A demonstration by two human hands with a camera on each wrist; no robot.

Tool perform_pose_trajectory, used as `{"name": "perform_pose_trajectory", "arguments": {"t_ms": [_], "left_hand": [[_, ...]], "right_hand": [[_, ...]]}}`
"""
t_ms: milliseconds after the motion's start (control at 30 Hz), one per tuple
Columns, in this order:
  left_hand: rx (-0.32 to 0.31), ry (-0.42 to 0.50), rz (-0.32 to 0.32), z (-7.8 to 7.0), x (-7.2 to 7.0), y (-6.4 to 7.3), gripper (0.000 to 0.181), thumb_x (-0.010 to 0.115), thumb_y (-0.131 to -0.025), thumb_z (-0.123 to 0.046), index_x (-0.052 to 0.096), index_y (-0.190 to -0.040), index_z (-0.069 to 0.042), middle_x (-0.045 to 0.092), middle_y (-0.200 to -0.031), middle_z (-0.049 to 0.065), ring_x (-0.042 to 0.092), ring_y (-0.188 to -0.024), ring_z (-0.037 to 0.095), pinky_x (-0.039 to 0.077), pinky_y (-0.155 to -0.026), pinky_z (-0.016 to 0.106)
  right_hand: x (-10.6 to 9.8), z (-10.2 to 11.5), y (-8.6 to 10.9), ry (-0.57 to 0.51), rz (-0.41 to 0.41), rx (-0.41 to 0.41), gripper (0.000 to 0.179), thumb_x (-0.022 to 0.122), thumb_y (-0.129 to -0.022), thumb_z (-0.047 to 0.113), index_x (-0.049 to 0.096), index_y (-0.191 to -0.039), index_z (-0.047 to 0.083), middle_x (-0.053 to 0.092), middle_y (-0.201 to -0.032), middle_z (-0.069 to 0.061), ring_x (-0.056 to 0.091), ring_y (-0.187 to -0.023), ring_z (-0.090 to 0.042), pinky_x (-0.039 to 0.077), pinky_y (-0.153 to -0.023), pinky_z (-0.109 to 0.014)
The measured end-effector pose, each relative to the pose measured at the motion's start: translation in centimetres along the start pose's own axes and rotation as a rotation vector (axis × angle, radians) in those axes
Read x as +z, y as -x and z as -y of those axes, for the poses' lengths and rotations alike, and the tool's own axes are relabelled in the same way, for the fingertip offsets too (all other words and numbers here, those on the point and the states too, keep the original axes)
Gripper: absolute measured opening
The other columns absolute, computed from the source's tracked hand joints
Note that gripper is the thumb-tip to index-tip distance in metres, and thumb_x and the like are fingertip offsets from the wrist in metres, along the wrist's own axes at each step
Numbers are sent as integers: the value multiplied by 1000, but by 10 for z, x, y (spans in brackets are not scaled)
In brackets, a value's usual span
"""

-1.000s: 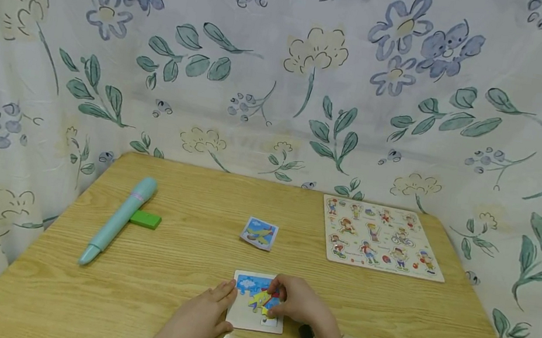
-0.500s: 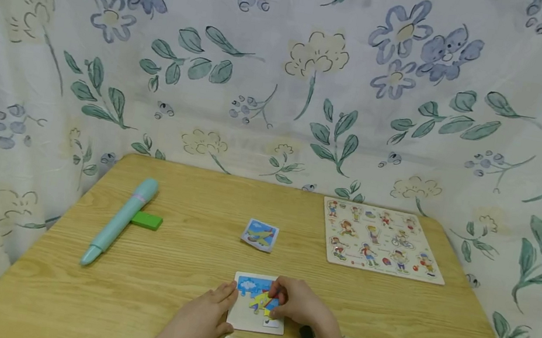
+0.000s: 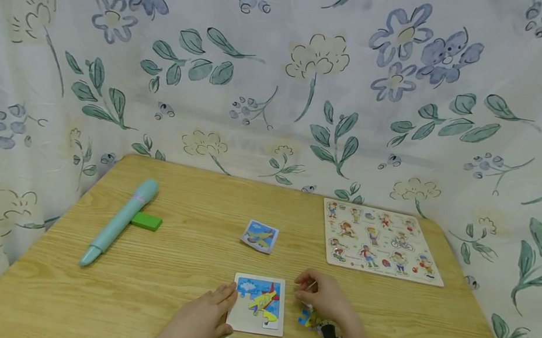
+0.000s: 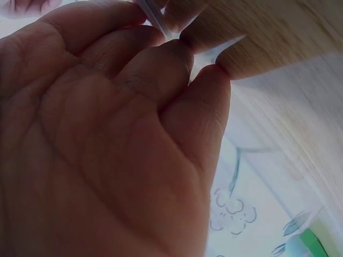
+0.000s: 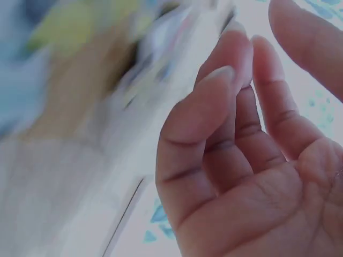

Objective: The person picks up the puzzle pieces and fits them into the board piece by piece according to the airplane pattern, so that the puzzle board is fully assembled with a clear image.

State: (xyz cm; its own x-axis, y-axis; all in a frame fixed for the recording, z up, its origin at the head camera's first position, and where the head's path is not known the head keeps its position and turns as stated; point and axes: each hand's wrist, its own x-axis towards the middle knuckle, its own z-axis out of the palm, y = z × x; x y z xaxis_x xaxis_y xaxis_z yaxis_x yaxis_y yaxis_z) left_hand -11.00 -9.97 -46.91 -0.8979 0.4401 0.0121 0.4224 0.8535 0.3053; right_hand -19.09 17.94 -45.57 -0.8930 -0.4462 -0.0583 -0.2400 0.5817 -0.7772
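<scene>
A small jigsaw tray [image 3: 238, 322] lies at the front middle of the table in the head view. Blue sky and a yellow-and-red airplane picture [image 3: 263, 299] fill its top and right side, while the lower left shows bare board. Against its left edge rests my left hand [image 3: 198, 320], fingers extended, thumb by the lower corner. To the right of the tray hovers my right hand [image 3: 330, 301], its fingers loosely bent; the right wrist view shows nothing between the fingers [image 5: 193, 118]. Beneath it lie loose blue and yellow jigsaw pieces [image 3: 304, 318], partly hidden by the hand and wrist.
A small airplane picture card [image 3: 260, 236] lies behind the tray. Back right is a wooden puzzle board [image 3: 359, 230] with several figures. On the left, a large teal pen-shaped object [image 3: 115, 224] lies against a green block [image 3: 148, 221]. A floral curtain [image 3: 263, 85] hangs behind the table.
My right hand has left the airplane pieces in the tray and moved right, over the loose pieces, uncovering the airplane's tail and wing. My left hand has stayed at the tray's edge.
</scene>
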Motion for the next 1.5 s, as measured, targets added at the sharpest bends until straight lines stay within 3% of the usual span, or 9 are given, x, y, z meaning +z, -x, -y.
{"name": "perform_pose_trajectory", "arguments": {"t_ms": [167,367,600,833,1000,1133,1300,1500], "left_hand": [[16,-3,-20,-1,0,0,66,72,-83,-34,53,-135,3,49,-145,18,51,-131,34,47,-105,50],[15,-1,-26,-1,0,-1,66,73,-83,-33,53,-135,3,50,-144,18,51,-131,34,47,-105,50],[15,11,-7,1,1,0,66,71,-84,-34,52,-137,2,48,-146,18,50,-132,35,48,-104,51],[19,0,-17,2,2,-1,66,72,-84,-34,52,-136,2,49,-146,18,51,-131,34,48,-104,50],[23,-4,-11,2,2,-1,66,72,-84,-35,53,-136,2,49,-146,18,51,-131,34,48,-103,50],[23,-14,-6,3,1,-1,67,71,-84,-36,53,-136,2,48,-146,18,51,-132,34,49,-103,50],[22,-15,-9,2,2,-1,66,71,-84,-36,53,-136,2,48,-146,18,50,-132,34,48,-104,50],[19,-13,-15,1,3,-1,64,72,-84,-33,54,-136,1,49,-146,16,51,-131,34,48,-104,50]], "right_hand": [[-5,-8,14,-4,-58,58,21,68,-89,9,62,-107,0,66,-96,-8,58,-78,-13,49,-63,-19],[-3,-12,21,-6,-121,155,33,76,-81,6,62,-111,2,64,-102,-8,51,-82,-15,46,-67,-20],[2,-12,18,91,-151,168,28,76,-78,-1,65,-103,5,62,-94,-3,51,-82,-15,45,-70,-24],[3,-10,15,61,-193,177,26,70,-81,-7,66,-102,7,55,-88,-3,45,-76,-16,40,-65,-25],[4,-8,11,77,-219,146,16,67,-86,-2,68,-100,7,58,-79,-1,51,-72,-12,43,-59,-21],[6,-1,3,61,-162,83,11,66,-89,5,69,-100,8,61,-80,0,55,-71,-11,46,-56,-20],[13,14,-7,-68,1,6,15,66,-90,8,68,-104,4,62,-83,-3,54,-69,-11,46,-54,-20],[30,29,-14,-210,137,0,18,71,-86,6,66,-101,-1,63,-81,-6,52,-67,-9,40,-52,-16]]}}
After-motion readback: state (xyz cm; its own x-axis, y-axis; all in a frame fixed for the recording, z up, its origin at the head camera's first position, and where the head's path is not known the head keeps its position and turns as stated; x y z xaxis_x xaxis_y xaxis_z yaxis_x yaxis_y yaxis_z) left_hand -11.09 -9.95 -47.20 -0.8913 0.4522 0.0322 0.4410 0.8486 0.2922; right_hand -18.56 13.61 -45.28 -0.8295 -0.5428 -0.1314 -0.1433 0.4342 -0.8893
